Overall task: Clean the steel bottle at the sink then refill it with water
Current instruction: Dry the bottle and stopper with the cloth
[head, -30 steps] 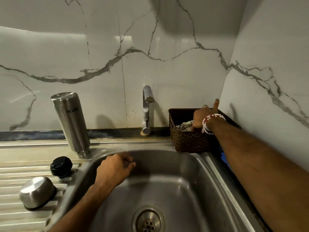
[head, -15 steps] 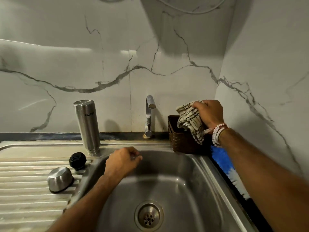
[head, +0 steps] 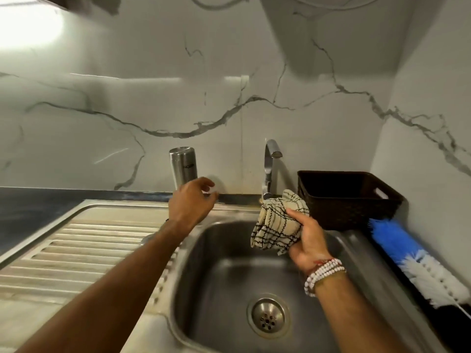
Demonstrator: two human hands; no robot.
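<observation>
The steel bottle (head: 184, 167) stands upside down on the sink's back ledge, left of the tap (head: 270, 166). My left hand (head: 191, 203) hovers just in front of the bottle's lower part with fingers apart, holding nothing and hiding the bottle's base. My right hand (head: 307, 242) is over the sink basin (head: 229, 289), shut on a crumpled beige checked cloth (head: 276, 222). The bottle's cap and lid are hidden behind my left arm.
A dark woven basket (head: 349, 197) sits at the back right corner against the marble wall. A blue and white bottle brush (head: 413, 261) lies along the sink's right edge. The ribbed drainboard (head: 84, 245) stretches left. The drain (head: 268, 315) is in the basin floor.
My right hand lifted the checked cloth out of the basket and brought it down over the basin. My left hand rose from the sink rim up to the bottle.
</observation>
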